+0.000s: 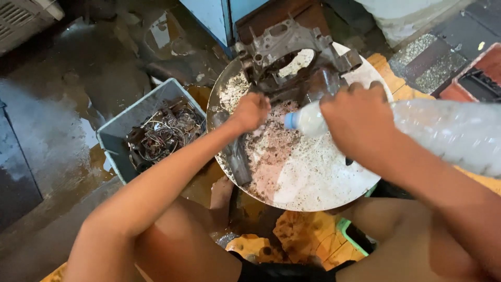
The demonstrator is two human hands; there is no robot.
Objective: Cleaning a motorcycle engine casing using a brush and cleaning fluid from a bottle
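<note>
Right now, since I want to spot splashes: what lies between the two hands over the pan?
In the head view, between the left hand and right hand lies the plastic bottle's blue-capped neck, over the foamy round pan.

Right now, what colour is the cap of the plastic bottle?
Blue; the cap shows in the head view, on the bottle held by the right hand.

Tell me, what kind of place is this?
Probably a small repair workshop's washing spot on the ground. A greasy metal engine part sits in a round basin of dirty suds, a grey tub beside it holds metal rings and scrap, and the concrete floor is wet.
</note>
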